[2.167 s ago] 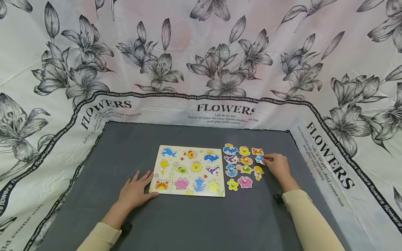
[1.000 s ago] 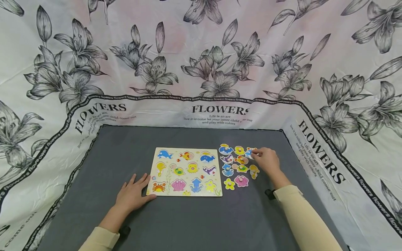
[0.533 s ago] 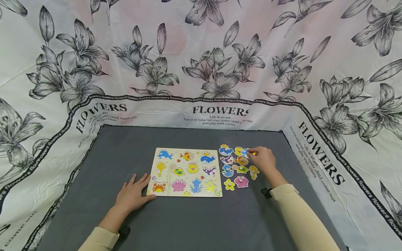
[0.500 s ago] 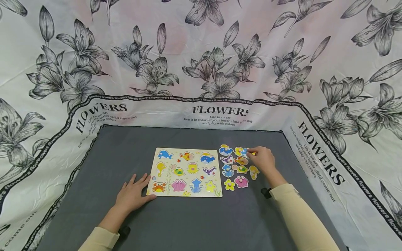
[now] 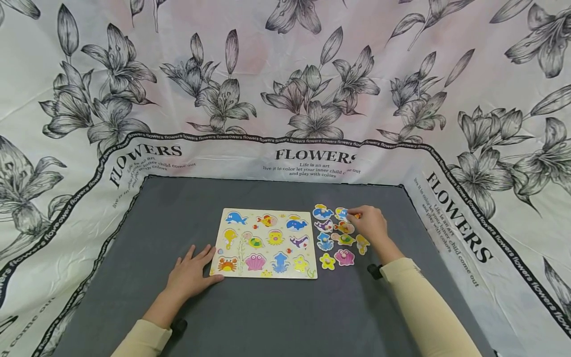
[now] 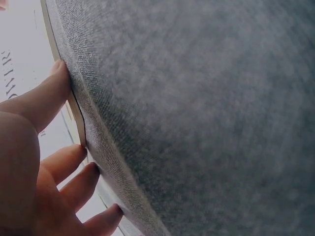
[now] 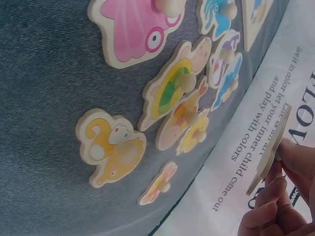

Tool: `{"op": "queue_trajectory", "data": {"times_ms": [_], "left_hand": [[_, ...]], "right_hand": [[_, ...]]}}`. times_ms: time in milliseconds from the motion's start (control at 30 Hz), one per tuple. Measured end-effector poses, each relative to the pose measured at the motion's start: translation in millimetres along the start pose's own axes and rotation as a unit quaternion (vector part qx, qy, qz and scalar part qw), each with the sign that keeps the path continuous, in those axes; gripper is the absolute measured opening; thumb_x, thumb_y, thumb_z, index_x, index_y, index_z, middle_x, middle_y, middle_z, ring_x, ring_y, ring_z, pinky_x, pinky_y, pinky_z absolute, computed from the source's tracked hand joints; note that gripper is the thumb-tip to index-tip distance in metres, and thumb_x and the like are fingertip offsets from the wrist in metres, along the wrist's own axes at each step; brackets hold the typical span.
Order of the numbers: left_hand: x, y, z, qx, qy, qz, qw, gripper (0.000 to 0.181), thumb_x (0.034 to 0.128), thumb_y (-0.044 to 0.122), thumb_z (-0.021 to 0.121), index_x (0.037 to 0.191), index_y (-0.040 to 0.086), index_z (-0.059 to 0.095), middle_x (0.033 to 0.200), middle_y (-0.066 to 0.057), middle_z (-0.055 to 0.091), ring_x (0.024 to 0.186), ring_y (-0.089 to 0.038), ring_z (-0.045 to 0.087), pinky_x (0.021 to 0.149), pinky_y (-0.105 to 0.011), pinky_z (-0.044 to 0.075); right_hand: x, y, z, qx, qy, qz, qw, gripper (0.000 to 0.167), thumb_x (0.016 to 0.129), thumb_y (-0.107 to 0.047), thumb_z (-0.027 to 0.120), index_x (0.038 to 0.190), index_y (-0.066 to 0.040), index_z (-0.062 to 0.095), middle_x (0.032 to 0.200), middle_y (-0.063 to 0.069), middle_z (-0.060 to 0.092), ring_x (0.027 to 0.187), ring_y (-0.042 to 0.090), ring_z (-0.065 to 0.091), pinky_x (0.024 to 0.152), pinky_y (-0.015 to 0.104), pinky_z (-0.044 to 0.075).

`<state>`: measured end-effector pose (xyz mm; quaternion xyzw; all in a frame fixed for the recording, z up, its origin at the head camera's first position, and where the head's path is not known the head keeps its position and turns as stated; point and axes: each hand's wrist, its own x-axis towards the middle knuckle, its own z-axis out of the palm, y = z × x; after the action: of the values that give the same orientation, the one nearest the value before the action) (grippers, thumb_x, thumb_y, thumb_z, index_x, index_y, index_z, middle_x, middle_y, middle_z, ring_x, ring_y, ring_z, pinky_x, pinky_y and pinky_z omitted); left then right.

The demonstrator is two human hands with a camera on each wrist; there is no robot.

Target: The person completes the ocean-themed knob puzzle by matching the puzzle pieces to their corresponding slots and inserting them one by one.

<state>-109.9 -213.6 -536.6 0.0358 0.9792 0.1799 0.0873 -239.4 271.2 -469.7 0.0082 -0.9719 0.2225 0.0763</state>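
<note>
The floral cloth reads "FLOWERS" 3 times and "Life is an art"; its border repeats "flowers".

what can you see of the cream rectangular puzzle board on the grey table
The cream rectangular puzzle board looks wooden and thin. It lies flat on the dark grey cloth-like tabletop, left of the colourful knobbed wooden-looking pieces. Its face carries sea creatures, among them an orange crab, a pink shell and a blue squid. The bare left hand touches its near and left edges.
</note>
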Motion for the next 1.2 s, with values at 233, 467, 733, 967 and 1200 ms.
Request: {"op": "queue_trajectory", "data": {"times_ms": [233, 467, 733, 967, 1200], "left_hand": [[-0.1, 0.4, -2.2, 0.000, -0.003, -0.005, 1.0000, 0.097, 0.0805, 0.063, 0.075, 0.157, 0.016, 0.038, 0.163, -0.011, 0.035, 0.152, -0.049, 0.017, 0.116, -0.073, 0.017], [-2.8, 0.4, -3.1, 0.002, -0.006, -0.004, 1.0000, 0.095, 0.0817, 0.061, 0.075, 0.157, 0.016, 0.039, 0.162, -0.011, 0.036, 0.151, -0.049, 0.018, 0.115, -0.074, 0.018], [-3.6, -0.3, -2.7, 0.003, -0.004, -0.004, 1.0000, 0.094, 0.0817, 0.061, 0.075, 0.157, 0.016, 0.040, 0.162, -0.011, 0.036, 0.151, -0.050, 0.018, 0.114, -0.075, 0.018], [-3.7, 0.6, -5.0, 0.003, -0.003, -0.003, 1.0000, 0.094, 0.0817, 0.061, 0.075, 0.156, 0.016, 0.040, 0.162, -0.011, 0.037, 0.151, -0.050, 0.019, 0.114, -0.075, 0.019], [-2.0, 4.6, -5.2, -0.007, -0.005, 0.000, 1.0000, 0.092, 0.0831, 0.058, 0.076, 0.156, 0.015, 0.040, 0.163, -0.012, 0.035, 0.151, -0.050, 0.017, 0.112, -0.077, 0.017]], "right_hand": [[2.3, -9.3, 0.3, 0.000, -0.005, 0.003, 1.0000, 0.026, 0.094, -0.030, 0.072, 0.111, -0.012, 0.080, 0.110, 0.015, 0.076, 0.090, 0.029, 0.068, 0.066, 0.042, 0.051], [2.7, -18.6, 2.6, 0.002, -0.012, -0.002, 0.9999, 0.025, 0.095, -0.029, 0.071, 0.112, -0.012, 0.080, 0.111, 0.014, 0.075, 0.090, 0.029, 0.068, 0.061, 0.036, 0.047], [5.6, -29.2, 6.2, 0.004, -0.019, -0.001, 0.9998, 0.025, 0.095, -0.030, 0.072, 0.112, -0.014, 0.080, 0.117, 0.012, 0.075, 0.101, 0.032, 0.070, 0.068, 0.041, 0.051], [9.8, -38.5, 7.2, 0.003, -0.021, -0.013, 0.9997, 0.025, 0.094, -0.032, 0.072, 0.112, -0.016, 0.080, 0.118, 0.012, 0.074, 0.092, 0.027, 0.070, 0.061, 0.037, 0.049], [11.5, -43.9, 7.3, 0.012, -0.029, -0.015, 0.9994, 0.025, 0.094, -0.031, 0.073, 0.111, -0.015, 0.080, 0.115, 0.011, 0.075, 0.093, 0.028, 0.070, 0.067, 0.040, 0.052]]}}
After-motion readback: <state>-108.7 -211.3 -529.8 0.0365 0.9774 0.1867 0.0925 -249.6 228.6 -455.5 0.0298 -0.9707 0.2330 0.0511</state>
